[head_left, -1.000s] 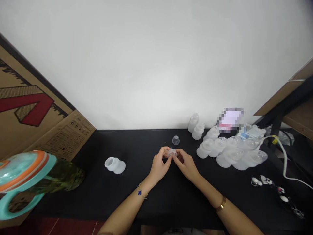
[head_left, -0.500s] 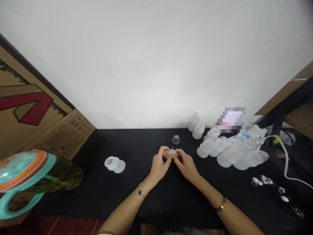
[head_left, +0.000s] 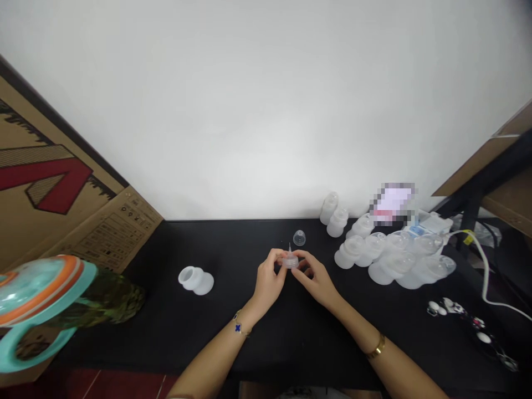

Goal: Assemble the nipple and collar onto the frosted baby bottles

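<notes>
1. Left hand (head_left: 269, 280) and right hand (head_left: 316, 277) meet mid-table. Both have fingertips pinched round a small translucent plastic nozzle cap (head_left: 290, 259), pointy tip up, held just over the black tabletop (head_left: 249, 332).
2. Far left, close to the camera, there's a teal-and-orange plastic lid thing (head_left: 37, 285), with a brown cardboard box (head_left: 83, 210) behind it.
3. A squat white translucent plastic bottle (head_left: 195, 280) lies on its side, well apart from the left hand.
4. A tiny clear plastic dome cap (head_left: 298, 238) sits just behind the fingers.
5. On the right is a bunch of frosted white plastic bottles (head_left: 386, 260), all clustered together.
</notes>
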Demonstrator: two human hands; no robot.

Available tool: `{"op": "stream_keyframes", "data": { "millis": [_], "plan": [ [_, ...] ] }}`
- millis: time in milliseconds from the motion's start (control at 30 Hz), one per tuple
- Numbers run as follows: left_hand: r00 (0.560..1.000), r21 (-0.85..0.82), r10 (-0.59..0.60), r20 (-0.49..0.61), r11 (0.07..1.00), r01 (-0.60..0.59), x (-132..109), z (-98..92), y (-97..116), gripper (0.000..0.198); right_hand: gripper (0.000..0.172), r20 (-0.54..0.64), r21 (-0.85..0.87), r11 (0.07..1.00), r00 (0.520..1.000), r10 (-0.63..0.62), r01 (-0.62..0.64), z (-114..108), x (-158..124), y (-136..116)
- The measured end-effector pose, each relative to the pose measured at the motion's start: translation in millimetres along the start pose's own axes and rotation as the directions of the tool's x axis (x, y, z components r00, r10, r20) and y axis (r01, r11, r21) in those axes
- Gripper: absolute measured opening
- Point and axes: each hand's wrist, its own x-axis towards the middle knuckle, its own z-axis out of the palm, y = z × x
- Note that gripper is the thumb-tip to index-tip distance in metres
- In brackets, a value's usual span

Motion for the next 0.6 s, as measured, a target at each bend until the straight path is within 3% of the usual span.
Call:
{"op": "stream_keyframes", "data": {
  "millis": [67,200,333,400,500,600],
  "plan": [
    [1.0,-0.022,-0.003,-0.005,1.0,0.003,0.6,-1.6,0.0,0.014,0.037,0.026,0.026,0.999,0.999,-0.021,0.021,0.5,-0.4,0.3],
    [0.999,-0.097,-0.03,0.011,0.995,0.031,1.2,-1.7,1.2,0.014,0.031,0.007,0.029,0.999,1.0,-0.017,0.017,1.6,0.5,0.3],
    [0.99,-0.269,-0.134,0.034,0.953,0.138,3.3,0.9,1.8,0.015,0.028,-0.053,0.024,1.0,0.998,-0.015,0.017,2.1,1.6,-0.6],
    [0.969,-0.418,-0.237,0.073,0.875,0.246,5.1,1.8,0.6,0.022,0.028,-0.077,0.03,0.999,0.996,-0.034,0.036,1.8,1.4,-0.3],
    [0.898,-0.613,-0.385,0.211,0.664,0.428,7.5,2.7,-3.0,0.032,0.027,-0.125,0.02,0.997,0.989,-0.074,0.077,1.2,0.7,2.2],
    [0.824,-0.701,-0.431,0.368,0.453,0.55,8.8,4.3,-6.3,0.039,0.023,-0.16,-0.032,0.994,0.982,-0.104,0.1,1.2,0.4,6.3]
  ]
}}
